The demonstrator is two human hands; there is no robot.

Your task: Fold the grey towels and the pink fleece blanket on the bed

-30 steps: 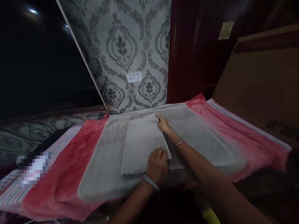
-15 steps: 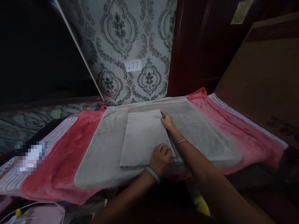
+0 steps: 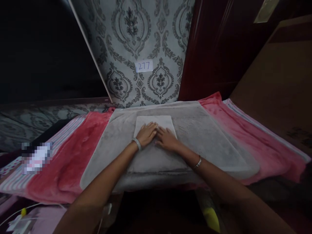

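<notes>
A pale folded cloth (image 3: 149, 119) lies on the grey plush blanket (image 3: 207, 139), a little beyond its middle and towards its far edge. Both hands rest over it, palms down: the left hand (image 3: 147, 133) on its left part, the right hand (image 3: 167, 139) on its right part, the fingers stretched out flat and the tips almost meeting. Neither hand seems to grip anything. The cloth's near edge is hidden or blurred beneath them, so how neatly its layers line up cannot be told. Red blanket (image 3: 70, 152) shows at the left and right of the grey blanket; the label marked 277 (image 3: 144, 66) is on the wall beyond its far edge, and a cardboard box (image 3: 275, 87) stands off its right side.

Uneven pressure from the two hands could skew the cloth or pull its layers out of line. Pushing outward might ruck up the soft grey blanket below, since nothing visible pins it, and a crease there could print through.

Half a second earlier, the cloth reached nearly to the grey blanket's near edge, with both hands at its right side; now it looks much shorter from near to far, and the left hand has moved across to its left part.
</notes>
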